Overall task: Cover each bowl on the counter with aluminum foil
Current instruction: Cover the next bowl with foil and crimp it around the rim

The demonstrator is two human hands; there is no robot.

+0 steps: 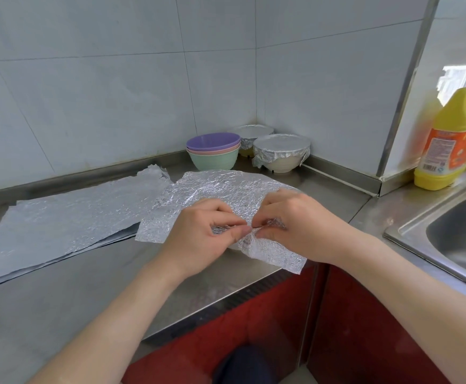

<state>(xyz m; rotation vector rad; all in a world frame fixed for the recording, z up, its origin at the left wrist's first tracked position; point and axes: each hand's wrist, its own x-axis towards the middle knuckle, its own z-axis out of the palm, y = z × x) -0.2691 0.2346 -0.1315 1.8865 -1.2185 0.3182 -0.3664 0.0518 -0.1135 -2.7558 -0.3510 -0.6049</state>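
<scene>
- Fingers (240, 232) of the left hand (201, 234) and the right hand (295, 223) were curled and pinched on a fold of the crumpled foil sheet (220, 187), with the thumbs nearly meeting at its near edge.
- Crumpled foil sheet sat at the near edge of the steel counter (60, 314), domed as if draped over something. Whatever lay beneath was hidden, so a bowl under it was only a guess.
- Done: two foil-covered bowls (281, 152) stood in the far corner. The farther covered bowl (251, 133) sat just behind the other, and foil was wrapped down over both rims.
- Not done: stack of three bowls (212, 151), purple on pink on green, stood nested and bare just left of the covered pair.
- Spare foil sheets (60, 225) lay flat at the left, overlapped by the sheet in hand. Stock looked enough for the stack.
- Judged roughly midway: two finished, one wrap apparently under way with its edges loose, three to separate and cover.
- Yellow bottle (453, 139) and sink (462, 239) were at the right, well apart from the work.
</scene>
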